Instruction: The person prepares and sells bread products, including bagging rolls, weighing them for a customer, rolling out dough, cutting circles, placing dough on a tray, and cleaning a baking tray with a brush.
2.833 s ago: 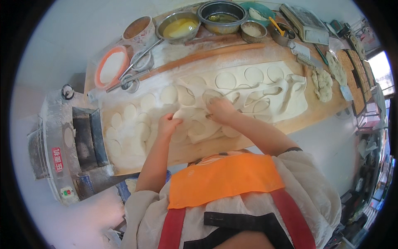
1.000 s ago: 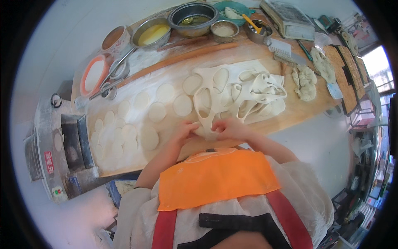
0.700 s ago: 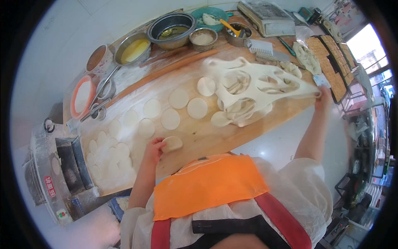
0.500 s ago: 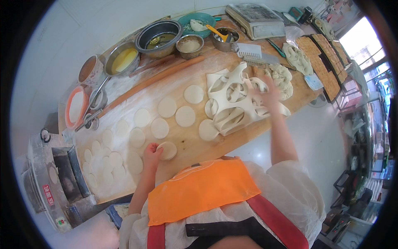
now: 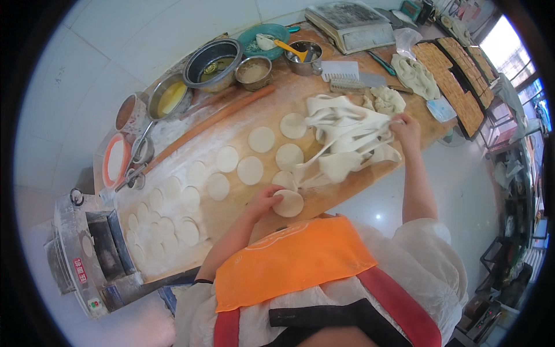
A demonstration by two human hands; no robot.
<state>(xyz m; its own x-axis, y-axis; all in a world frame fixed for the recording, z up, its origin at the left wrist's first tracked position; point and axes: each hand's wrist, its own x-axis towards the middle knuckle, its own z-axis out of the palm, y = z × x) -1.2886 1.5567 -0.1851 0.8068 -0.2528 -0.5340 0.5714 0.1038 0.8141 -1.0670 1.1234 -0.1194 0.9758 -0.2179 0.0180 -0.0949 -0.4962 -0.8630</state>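
Between the thumb and fingers of my left hand (image 5: 265,203) is a flat dough round (image 5: 289,203), held near the front edge of the wooden worktop. Another round lies just behind it, partly covered. My right hand (image 5: 408,128) grips the right side of a dough sheet (image 5: 355,136) full of cut-out holes. The sheet is bunched into strips, with its left part over the board. Several pale rounds (image 5: 261,139) lie spaced out to its left, and more lie crowded on floury wood at the far left.
A long rolling pin (image 5: 211,124) lies behind the rounds. Along the back stand a dark basin (image 5: 191,78), a metal bowl (image 5: 253,72) and a scale (image 5: 352,29). A white scraper (image 5: 340,71) and lumpy dough (image 5: 388,100) lie behind the sheet. Trays (image 5: 451,87) stand right.
My right hand has taken hold of the sheet, which has bunched up and uncovered a round at its left. My left hand is farther right, with a round in it. The view has shifted slightly.
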